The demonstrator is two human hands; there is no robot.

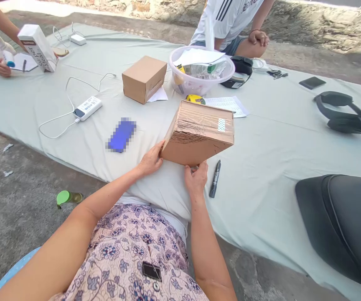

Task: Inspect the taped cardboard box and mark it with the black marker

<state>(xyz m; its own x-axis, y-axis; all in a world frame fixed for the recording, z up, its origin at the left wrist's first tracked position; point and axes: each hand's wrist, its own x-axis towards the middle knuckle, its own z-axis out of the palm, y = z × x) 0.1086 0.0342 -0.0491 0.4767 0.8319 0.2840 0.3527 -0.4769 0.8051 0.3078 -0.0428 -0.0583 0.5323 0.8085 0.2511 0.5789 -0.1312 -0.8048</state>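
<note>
A brown cardboard box is tilted up over the cloth-covered table, its creased, taped face turned upward and a small patterned label near the right edge. My left hand grips its lower left corner, the fingertips partly hidden behind it. At the bottom front edge, my right hand holds the same box with the thumb against it; some fingers are hidden underneath. A black marker pen lies just right of my right hand. Behind the box are a yellow tape measure and a printed sheet.
A second cardboard box and a plastic basket of items stand farther back. A blurred blue rectangle and a white power strip lie left. Headphones and a black padded seat are right. Two people sit across the table.
</note>
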